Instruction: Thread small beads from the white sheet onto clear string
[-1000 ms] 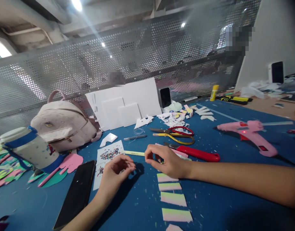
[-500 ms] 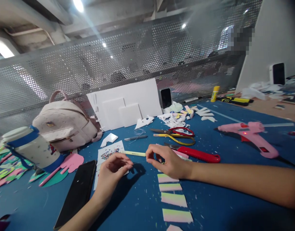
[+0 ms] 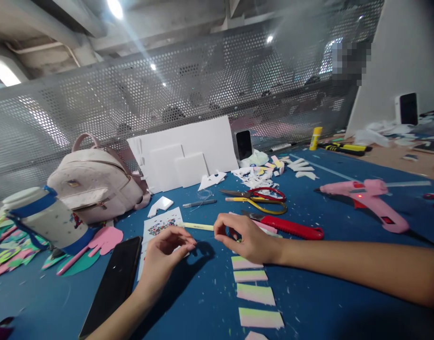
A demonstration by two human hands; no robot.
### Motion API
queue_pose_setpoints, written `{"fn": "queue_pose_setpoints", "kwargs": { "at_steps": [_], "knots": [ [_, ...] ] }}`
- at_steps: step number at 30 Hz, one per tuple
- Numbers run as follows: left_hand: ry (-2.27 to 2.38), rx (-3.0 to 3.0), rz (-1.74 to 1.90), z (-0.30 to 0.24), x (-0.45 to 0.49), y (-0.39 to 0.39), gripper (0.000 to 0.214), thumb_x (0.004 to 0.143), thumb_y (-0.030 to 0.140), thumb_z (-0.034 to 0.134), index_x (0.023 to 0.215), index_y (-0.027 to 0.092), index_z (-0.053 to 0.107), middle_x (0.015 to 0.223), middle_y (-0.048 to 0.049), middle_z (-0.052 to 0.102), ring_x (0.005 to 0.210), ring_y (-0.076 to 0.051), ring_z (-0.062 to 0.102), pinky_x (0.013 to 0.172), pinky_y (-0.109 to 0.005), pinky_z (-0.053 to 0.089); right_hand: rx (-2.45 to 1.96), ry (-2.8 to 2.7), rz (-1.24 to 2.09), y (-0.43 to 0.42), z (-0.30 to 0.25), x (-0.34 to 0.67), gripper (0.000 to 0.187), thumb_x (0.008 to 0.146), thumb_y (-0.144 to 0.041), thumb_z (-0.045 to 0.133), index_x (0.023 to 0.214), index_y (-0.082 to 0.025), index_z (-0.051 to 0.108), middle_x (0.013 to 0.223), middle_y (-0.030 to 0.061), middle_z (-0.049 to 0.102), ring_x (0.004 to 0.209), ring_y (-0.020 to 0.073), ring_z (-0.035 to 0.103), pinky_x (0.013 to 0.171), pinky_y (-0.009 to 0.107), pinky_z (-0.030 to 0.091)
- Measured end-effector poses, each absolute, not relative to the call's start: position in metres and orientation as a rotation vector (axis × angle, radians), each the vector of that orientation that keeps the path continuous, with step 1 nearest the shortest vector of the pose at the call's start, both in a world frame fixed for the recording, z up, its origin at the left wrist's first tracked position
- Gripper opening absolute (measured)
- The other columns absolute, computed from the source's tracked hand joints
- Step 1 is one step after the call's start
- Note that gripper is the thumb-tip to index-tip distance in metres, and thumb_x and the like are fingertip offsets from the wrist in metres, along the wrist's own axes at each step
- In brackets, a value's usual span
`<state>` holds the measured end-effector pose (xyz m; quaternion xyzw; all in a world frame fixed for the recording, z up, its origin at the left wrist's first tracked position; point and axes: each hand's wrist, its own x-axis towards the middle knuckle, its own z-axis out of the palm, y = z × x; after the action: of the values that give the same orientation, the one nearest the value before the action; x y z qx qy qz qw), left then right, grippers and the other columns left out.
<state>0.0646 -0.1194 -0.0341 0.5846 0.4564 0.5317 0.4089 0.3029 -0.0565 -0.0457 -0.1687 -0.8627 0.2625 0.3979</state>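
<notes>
My left hand (image 3: 169, 248) is raised over the blue table, thumb and fingertips nearly together in a pinch; anything between them is too small to make out. To its right my right hand (image 3: 243, 236) is also pinched, fingers curled, and I cannot make out what they hold. A pale yellow pen (image 3: 199, 226) lies behind both hands, its right end hidden by my right hand. Small coloured gems (image 3: 160, 227) lie on a white sheet (image 3: 171, 214) behind my left hand. A column of yellow-pink gradient strips (image 3: 255, 293) runs below my right hand.
Right of my hands are a red utility knife (image 3: 293, 227), scissors (image 3: 264, 194) and a pink glue gun (image 3: 369, 193) with its light on. On the left are a phone (image 3: 114, 283), a bottle (image 3: 48, 219) and a backpack (image 3: 91, 182). White boards (image 3: 206, 137) stand behind.
Both hands hold almost the same pose and place. The view has shifted very slightly; no object has visibly moved.
</notes>
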Motion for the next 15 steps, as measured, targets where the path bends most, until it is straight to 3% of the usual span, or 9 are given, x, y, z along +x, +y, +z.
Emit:
{"fn": "queue_pose_setpoints", "kwargs": {
  "at_steps": [15],
  "knots": [
    [1.185, 1.505, 1.317, -0.0346, 0.0620, -0.1183, 0.008, 0.079, 0.018, 0.079, 0.085, 0.020, 0.073, 0.078, -0.0022, 0.078, 0.075, -0.017, 0.073, 0.069, -0.025, 0.058, -0.428, -2.193, 0.672, -0.0567, -0.0451, 0.3031, 0.005, 0.099, -0.019, 0.055, 0.095, -0.018, 0.058, 0.089, 0.0025, 0.062, 0.073, 0.0130, 0.053, 0.063, 0.025, 0.043]
  ]
}}
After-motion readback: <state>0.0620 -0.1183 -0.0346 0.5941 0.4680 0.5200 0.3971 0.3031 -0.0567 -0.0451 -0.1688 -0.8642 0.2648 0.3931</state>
